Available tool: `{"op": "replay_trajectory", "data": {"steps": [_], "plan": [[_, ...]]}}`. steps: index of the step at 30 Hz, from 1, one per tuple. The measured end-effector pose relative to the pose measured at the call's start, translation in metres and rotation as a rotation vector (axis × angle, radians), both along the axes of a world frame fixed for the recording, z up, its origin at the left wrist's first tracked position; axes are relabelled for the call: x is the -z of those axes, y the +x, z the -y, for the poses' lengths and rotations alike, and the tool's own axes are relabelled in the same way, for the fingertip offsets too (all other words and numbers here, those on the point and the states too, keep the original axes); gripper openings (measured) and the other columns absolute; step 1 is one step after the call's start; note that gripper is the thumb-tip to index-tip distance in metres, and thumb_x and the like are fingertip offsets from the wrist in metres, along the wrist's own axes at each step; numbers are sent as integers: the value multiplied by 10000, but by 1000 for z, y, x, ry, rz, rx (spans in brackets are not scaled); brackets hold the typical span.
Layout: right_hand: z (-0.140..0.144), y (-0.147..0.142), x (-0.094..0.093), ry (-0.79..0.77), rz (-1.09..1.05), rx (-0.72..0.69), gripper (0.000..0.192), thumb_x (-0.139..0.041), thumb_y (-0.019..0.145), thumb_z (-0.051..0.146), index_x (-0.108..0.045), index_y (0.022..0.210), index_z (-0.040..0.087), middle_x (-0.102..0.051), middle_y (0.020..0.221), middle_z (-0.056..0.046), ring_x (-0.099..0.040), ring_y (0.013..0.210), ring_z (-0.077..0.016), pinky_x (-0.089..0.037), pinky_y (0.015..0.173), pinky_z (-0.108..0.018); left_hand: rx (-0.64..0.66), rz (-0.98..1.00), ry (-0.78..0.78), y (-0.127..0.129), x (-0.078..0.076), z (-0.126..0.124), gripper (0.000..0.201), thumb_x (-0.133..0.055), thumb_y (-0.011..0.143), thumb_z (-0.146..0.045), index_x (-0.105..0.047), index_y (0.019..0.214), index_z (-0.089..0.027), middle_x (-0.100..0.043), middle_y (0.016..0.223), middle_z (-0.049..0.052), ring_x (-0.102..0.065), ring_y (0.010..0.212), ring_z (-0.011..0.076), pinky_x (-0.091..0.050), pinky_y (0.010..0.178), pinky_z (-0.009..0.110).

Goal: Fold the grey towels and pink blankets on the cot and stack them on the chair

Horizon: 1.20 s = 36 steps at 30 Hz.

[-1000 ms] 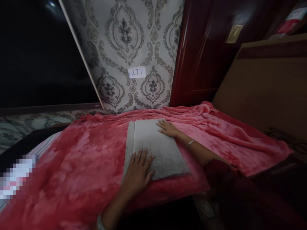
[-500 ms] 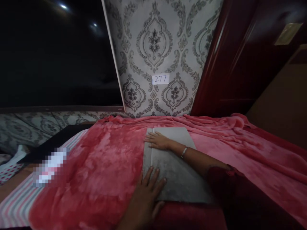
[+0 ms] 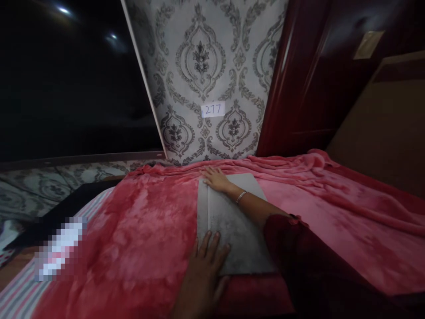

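A flat grey rectangular piece (image 3: 237, 230), like a folder or book cover, lies on a red plush blanket (image 3: 149, 221). A crease runs along its left side. My right hand (image 3: 215, 179) reaches over its far left corner, fingers stretched out, the fingertips just past the far edge by the blanket's folds. At the near left edge, my left hand (image 3: 202, 270) lies with its fingers spread, the fingertips over the grey surface. Neither hand grips anything. The right forearm and dark red sleeve cover part of the piece's right side.
At the left back stands a large black screen (image 3: 73, 88). A paper label marked 277 (image 3: 213, 109) is on the patterned wall. Striped fabric (image 3: 20, 292) and a blurred-out patch (image 3: 61, 250) lie to the left. A dark red glossy panel (image 3: 299, 88) rises at the back right.
My right hand has slid away from me, from on the grey piece to its far edge. My left hand stays spread at the near left edge. The view has shifted slightly.
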State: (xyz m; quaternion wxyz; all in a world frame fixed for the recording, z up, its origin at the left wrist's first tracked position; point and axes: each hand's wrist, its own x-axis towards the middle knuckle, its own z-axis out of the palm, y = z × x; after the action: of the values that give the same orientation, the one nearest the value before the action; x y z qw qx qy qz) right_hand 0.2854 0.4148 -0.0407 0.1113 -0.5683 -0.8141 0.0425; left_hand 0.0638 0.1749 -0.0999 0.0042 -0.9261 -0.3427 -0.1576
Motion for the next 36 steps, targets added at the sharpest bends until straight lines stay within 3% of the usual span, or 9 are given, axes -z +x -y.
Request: {"op": "replay_trajectory", "data": {"steps": [5,8,11,14,18,21,24,30,36], "plan": [[63,75,6,168,-244,85,721,-521,942,379,-315,1606,187,-274,1659,-120,-207,1539,-293,-189,1239,-535,23,52,-37,1,-2,0,703,-623,885,-230,-404,1541,-357,-321,1660,38,-258,1537,320,-347,1184,591],[120,133,32,199,-469,252,744,-543,888,374,-347,1588,213,-389,1604,-118,-369,1466,-311,-305,1199,-549,52,169,-86,-1,0,-4,580,-588,923,-291,-491,1493,-326,-290,1673,64,-233,1546,322,-318,1203,582],[172,168,61,132,-759,469,761,-540,867,401,-352,1575,197,-491,1516,-178,-567,1291,-323,-486,1047,-544,-61,449,-225,-5,3,-16,439,-533,955,-373,-623,1371,-261,-245,1685,103,-235,1543,345,-308,1203,586],[209,169,83,82,-1004,504,745,-551,864,438,-380,1553,210,-580,1418,-197,-662,1144,-292,-550,947,-517,-220,745,-506,-8,-2,-35,526,-584,905,-491,-618,1347,-207,-412,1594,157,-408,1457,346,-403,1147,552],[239,142,93,99,-1042,435,673,-593,851,455,-494,1471,213,-623,1384,-156,-627,1215,-272,-494,1046,-509,-252,944,-795,-11,-15,-54,754,-726,759,-527,-543,1396,-167,-680,1238,142,-674,1084,282,-565,909,428],[257,130,91,153,-978,433,582,-567,871,446,-577,1401,205,-629,1387,-125,-588,1278,-260,-431,1124,-500,-279,966,-904,-14,-23,-59,788,-744,720,-460,-532,1414,-153,-685,884,42,-659,775,194,-544,695,312],[275,131,92,205,-901,404,487,-477,903,352,-642,1344,225,-653,1361,-77,-576,1297,-233,-395,1162,-485,-219,899,-1016,-20,-28,-60,797,-667,719,-376,-498,1455,-121,-619,755,-2,-558,609,139,-474,580,258],[306,139,92,223,-595,231,608,-492,896,220,-508,1499,290,-509,1526,-69,-474,1404,-244,-377,1175,-503,55,501,-631,-32,-32,-59,703,-604,780,-295,-525,1473,-209,-672,1164,99,-624,1032,233,-505,946,369],[309,141,81,233,-365,90,768,-532,816,116,-416,1558,274,-325,1638,-109,-365,1471,-275,-380,1146,-529,94,233,-247,-28,-30,-69,464,-537,876,-297,-670,1320,-309,-648,1230,94,-559,1178,289,-394,1098,511]]}}
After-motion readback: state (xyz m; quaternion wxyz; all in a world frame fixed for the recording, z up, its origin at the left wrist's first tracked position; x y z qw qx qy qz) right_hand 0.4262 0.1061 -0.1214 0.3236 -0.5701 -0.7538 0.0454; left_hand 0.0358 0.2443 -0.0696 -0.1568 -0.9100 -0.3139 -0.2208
